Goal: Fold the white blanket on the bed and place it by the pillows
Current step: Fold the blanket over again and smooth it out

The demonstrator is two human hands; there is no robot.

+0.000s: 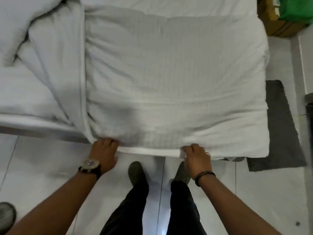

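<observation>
Both hands grip the near hem of the white blanket (169, 78). Left hand (104, 154): fingers curled over the hem w/ tips tucked into the cloth, thumb below at the edge, clamped on the blanket's near-left corner. Right hand (196, 158): fingers curled round a bunched bit of hem, knuckles up, clamped on it too. Hem runs taut & roughly straight btwn the two hands, hanging just off the bed's near edge.

Outward: a wristwatch (89, 164) on the left wrist, a dark bracelet (205, 177) on the right wrist, bare forearms.

Blanket lies spread flat over the bed's right part, long axis running left-right across the view, near edge toward the person, far edge toward the top. Its left border is a thick rolled fold running from the left hand up & away. Left of that fold, more white bedding (42, 56) lies rumpled; can't tell if it is part of the same blanket.

Person stands on white floor tiles (42, 167), dark trousers, dark shoes. Grey mat (281, 126) right of the bed; smth green (298, 9) at top right.
</observation>
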